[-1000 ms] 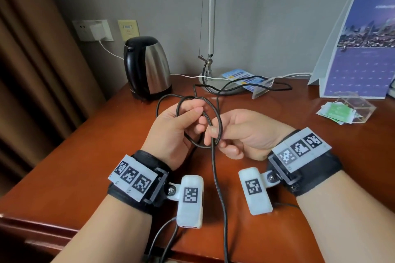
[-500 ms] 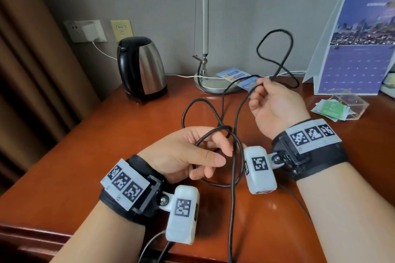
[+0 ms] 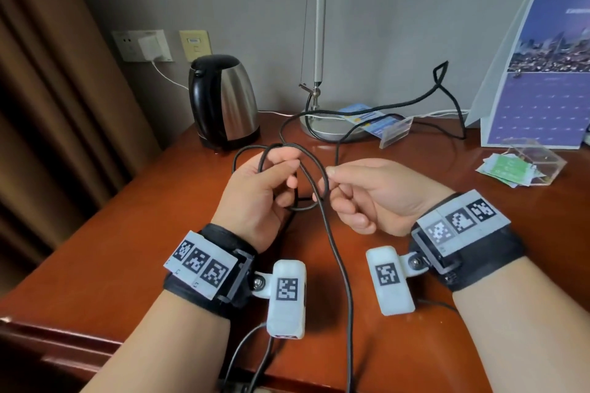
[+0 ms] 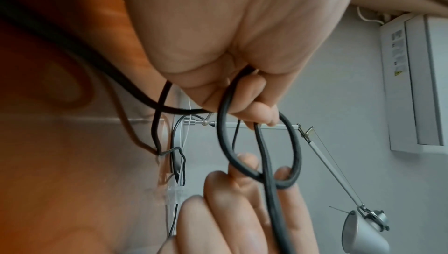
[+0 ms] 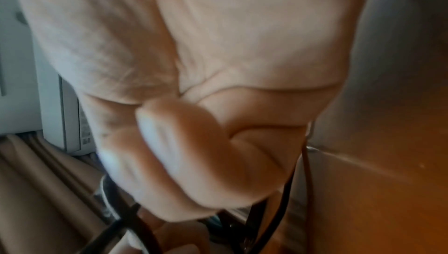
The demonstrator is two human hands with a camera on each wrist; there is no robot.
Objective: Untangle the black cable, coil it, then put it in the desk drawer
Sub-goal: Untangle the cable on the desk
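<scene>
A long black cable (image 3: 335,252) runs from the desk's front edge up between my hands and on to the back right, where a loop of it (image 3: 442,73) stands in the air. My left hand (image 3: 265,182) holds a small coil of the cable (image 4: 260,147) with curled fingers above the wooden desk (image 3: 127,233). My right hand (image 3: 367,191) pinches the cable beside the coil, thumb on forefinger. In the right wrist view the curled fingers (image 5: 194,162) fill the picture, blurred, with black cable (image 5: 145,229) below them. No drawer shows.
A black and steel kettle (image 3: 223,99) stands at the back left. A lamp base (image 3: 332,128) and pole rise at the back middle, with leaflets beside it. A calendar stand (image 3: 542,73) and a clear box with packets (image 3: 526,166) are at the right. A curtain hangs left.
My right hand came back down from the far right to the coil, drawing the cable with it. My left hand rose a little with the coil. The far loop dropped lower.
</scene>
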